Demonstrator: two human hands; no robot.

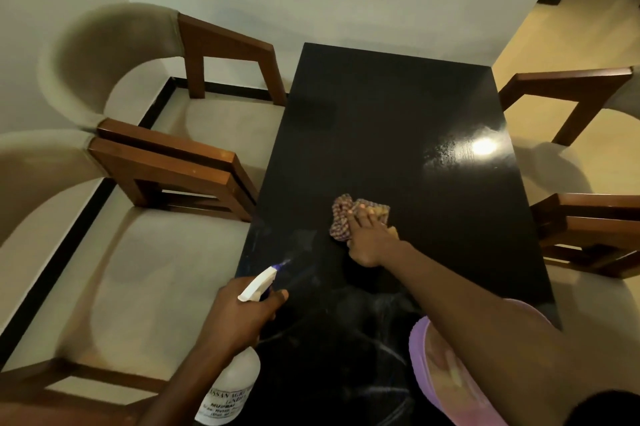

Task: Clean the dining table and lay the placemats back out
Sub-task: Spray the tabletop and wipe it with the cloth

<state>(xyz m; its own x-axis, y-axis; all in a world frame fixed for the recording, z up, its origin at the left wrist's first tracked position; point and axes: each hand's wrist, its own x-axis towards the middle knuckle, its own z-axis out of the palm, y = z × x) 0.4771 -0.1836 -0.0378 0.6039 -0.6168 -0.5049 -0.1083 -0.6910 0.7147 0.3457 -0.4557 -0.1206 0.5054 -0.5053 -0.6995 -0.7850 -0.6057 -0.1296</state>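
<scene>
Black table [381, 114] bears cloth [341, 217] under flat right grip [367, 238]; left grip [239, 314] clasps spray bottle [232, 387].

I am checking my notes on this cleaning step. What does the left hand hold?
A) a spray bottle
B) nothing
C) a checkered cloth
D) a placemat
A: the left hand grips the neck of the spray bottle, while the right hand presses the checkered cloth on the black table.

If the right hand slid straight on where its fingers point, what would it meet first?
The right hand would first push the cloth under its fingers; past that the table looks bare to its far edge.
</scene>
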